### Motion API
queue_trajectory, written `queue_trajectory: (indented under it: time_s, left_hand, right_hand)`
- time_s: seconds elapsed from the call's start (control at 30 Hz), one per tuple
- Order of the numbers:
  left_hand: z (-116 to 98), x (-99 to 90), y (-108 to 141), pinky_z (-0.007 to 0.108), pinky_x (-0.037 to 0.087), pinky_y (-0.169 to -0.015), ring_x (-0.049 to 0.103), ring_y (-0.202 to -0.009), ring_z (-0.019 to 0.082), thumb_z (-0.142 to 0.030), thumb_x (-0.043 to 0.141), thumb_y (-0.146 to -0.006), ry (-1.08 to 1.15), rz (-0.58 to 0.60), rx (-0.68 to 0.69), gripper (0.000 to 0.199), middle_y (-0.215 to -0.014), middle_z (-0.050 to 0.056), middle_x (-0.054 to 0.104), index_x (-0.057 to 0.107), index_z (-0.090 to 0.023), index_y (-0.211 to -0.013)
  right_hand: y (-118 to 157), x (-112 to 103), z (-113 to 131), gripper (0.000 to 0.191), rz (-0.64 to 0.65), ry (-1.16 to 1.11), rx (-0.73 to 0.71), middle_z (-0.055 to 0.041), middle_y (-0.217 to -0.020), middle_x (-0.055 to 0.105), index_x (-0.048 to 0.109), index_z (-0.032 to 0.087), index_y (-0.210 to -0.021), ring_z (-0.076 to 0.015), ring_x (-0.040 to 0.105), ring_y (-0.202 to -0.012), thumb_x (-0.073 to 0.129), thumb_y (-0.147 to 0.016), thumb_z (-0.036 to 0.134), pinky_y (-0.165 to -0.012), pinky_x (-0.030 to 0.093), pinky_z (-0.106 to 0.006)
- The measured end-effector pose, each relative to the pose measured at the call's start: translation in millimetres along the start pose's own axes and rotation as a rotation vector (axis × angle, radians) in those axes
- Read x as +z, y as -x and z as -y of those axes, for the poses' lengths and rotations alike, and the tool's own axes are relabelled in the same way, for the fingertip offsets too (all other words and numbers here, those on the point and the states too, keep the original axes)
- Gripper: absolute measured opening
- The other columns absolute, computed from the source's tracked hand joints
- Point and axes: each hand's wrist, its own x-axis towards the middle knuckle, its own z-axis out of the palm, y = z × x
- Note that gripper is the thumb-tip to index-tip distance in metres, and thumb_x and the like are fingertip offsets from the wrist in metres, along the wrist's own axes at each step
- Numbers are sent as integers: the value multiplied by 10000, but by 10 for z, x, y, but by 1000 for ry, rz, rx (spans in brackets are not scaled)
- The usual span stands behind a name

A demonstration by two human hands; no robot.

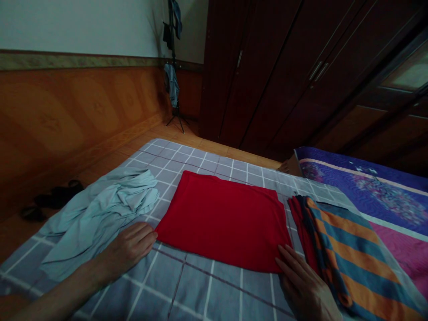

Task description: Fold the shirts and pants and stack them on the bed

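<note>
As my left fingers [147,239] pinch the red cloth [227,218] at eight o'clock, right fingers [293,264] touching four, grip unclear, I'm probably squaring it; folding would call for even tension.

Inscriptions, labels, brands, numbers, signs: none legible from where I stand.
</note>
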Motion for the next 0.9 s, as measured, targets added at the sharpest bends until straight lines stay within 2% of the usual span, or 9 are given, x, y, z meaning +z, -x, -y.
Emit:
queue_trajectory:
  time_s: [0.13,0.27,0.37,0.43,0.5,0.57,0.73,0.8,0.9]
  left_hand:
    - [4,-137,-13,296,480,-739,580,-755,148,-94,410,-918,34,51,9,256,-784,18,620,633,-208,-860]
    - [-149,-206,-288,333,486,-799,597,-845,166,-166,468,-916,80,24,-13,186,-865,32,646,649,-206,-901]
    - [-241,-68,-535,388,436,-981,545,-1132,207,-209,445,-932,93,24,27,288,-1174,59,631,609,-227,-1169]
    - [-235,82,-604,419,338,-1085,394,-1317,226,-291,431,-945,75,120,50,446,-1415,52,472,424,-250,-1389]
    - [-168,208,-561,425,252,-1130,272,-1393,228,-417,420,-944,48,232,44,610,-1525,43,301,191,-266,-1489]
    - [-61,271,-428,422,194,-1144,237,-1409,229,-515,404,-928,17,298,23,709,-1549,49,226,69,-266,-1501]
    - [145,230,-122,434,165,-1142,270,-1396,259,-548,442,-903,-75,226,-52,768,-1533,81,263,72,-246,-1505]
    - [159,198,-159,440,205,-1134,295,-1385,262,-513,449,-913,-56,190,-102,736,-1524,84,291,99,-250,-1506]
    - [153,164,-403,433,283,-1117,335,-1364,247,-458,429,-937,44,116,-216,644,-1505,77,338,179,-247,-1492]
  right_hand:
    - [-52,-45,33,315,-6,-19,30,-82,-1294,579,699,217,-1086,-277,525,-1208,511,-836,256,-914,517,-443]
    - [-332,-103,392,338,31,-67,80,-49,-1386,496,664,271,-1155,-297,443,-1282,548,-847,344,-996,444,-498]
    - [-591,-60,738,511,135,-109,53,-48,-1479,367,500,265,-1353,-297,333,-1354,533,-874,442,-1055,376,-507]
    - [-683,-4,849,648,222,-133,-4,-53,-1510,298,348,254,-1447,-295,278,-1380,514,-876,513,-1076,346,-504]
    - [-653,40,812,738,258,-115,-23,-62,-1525,259,213,240,-1492,-294,251,-1391,496,-878,538,-1082,331,-505]
    - [-502,57,668,789,219,-45,25,-83,-1525,259,139,217,-1507,-306,247,-1390,496,-877,530,-1065,345,-519]
    - [2,36,307,733,73,81,263,-161,-1497,305,164,155,-1500,-335,344,-1341,439,-905,483,-968,446,-520]
    - [68,32,239,635,30,63,393,-180,-1432,405,250,139,-1465,-314,441,-1278,377,-930,456,-942,473,-484]
    - [-34,23,145,576,22,18,546,-183,-1218,591,422,114,-1342,-305,572,-1127,355,-915,494,-911,486,-459]
